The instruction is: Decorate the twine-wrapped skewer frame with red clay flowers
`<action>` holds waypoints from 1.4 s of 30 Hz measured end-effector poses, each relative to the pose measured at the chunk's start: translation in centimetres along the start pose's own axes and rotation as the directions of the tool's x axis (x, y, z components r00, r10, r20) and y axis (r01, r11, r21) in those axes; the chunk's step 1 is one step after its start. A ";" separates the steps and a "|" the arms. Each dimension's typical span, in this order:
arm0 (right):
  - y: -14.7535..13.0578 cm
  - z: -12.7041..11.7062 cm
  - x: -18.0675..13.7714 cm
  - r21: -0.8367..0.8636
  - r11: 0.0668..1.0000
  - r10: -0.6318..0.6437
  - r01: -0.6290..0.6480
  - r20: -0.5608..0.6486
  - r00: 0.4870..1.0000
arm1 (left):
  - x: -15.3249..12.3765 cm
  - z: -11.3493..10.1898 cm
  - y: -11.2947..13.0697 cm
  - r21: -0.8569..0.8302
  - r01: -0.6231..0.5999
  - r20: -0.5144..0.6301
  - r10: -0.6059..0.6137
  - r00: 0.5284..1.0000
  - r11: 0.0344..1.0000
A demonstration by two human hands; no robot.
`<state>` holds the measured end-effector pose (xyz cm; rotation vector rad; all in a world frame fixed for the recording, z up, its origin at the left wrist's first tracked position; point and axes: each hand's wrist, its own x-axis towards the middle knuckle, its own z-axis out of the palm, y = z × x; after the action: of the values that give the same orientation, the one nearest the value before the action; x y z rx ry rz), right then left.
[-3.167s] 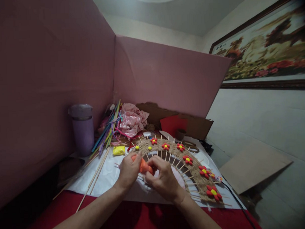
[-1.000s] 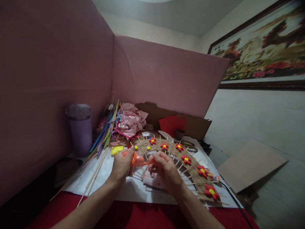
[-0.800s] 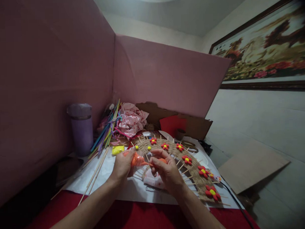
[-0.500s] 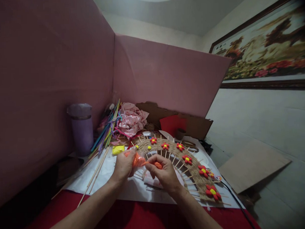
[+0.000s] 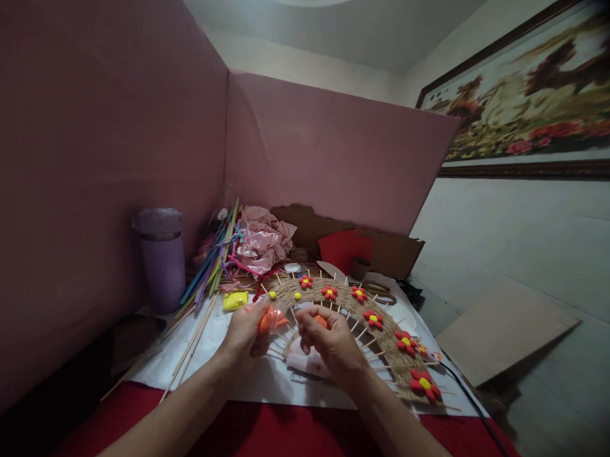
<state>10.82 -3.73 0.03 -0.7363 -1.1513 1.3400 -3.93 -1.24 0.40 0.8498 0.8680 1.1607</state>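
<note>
The left hand [image 5: 246,334] pinched the orange clay lump [image 5: 269,320] in its fingers. Just to their right, the right hand [image 5: 329,341] fingers pinched a small orange piece [image 5: 320,320], above the woven arc [image 5: 358,313].

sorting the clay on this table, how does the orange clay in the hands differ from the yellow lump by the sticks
The orange clay is gripped by the left hand, with a small piece pinched off in the right hand; the yellow lump lies untouched on the white paper. The orange clay sits in clear wrap, while the yellow lump looks bare. The orange clay is split in two; the yellow lump is one piece. Both are bright, soft-looking clay.
</note>
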 end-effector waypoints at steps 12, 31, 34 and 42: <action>0.5 1.1 -0.6 -0.175 0.979 0.114 -0.108 0.028 0.993 | -0.6 0.6 -0.1 0.127 -0.152 0.012 0.151 0.988 0.980; 0.5 1.7 -1.7 -0.530 0.777 -0.396 0.340 0.009 0.918 | 0.0 -0.1 -0.8 -0.013 -0.003 0.009 0.003 1.000 1.000; 0.6 1.6 -1.6 -0.558 0.759 -0.402 0.334 0.000 0.915 | -0.2 0.1 -0.8 0.006 0.001 0.028 -0.001 1.000 1.000; 0.5 1.6 -1.5 -0.594 0.754 -0.337 0.282 0.018 0.941 | -0.5 0.1 -0.6 0.033 -0.011 0.047 0.009 0.999 0.999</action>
<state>9.42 -5.43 -0.21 -0.9831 -1.5643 0.6455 -3.65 -1.86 -0.03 0.9061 0.8476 1.1335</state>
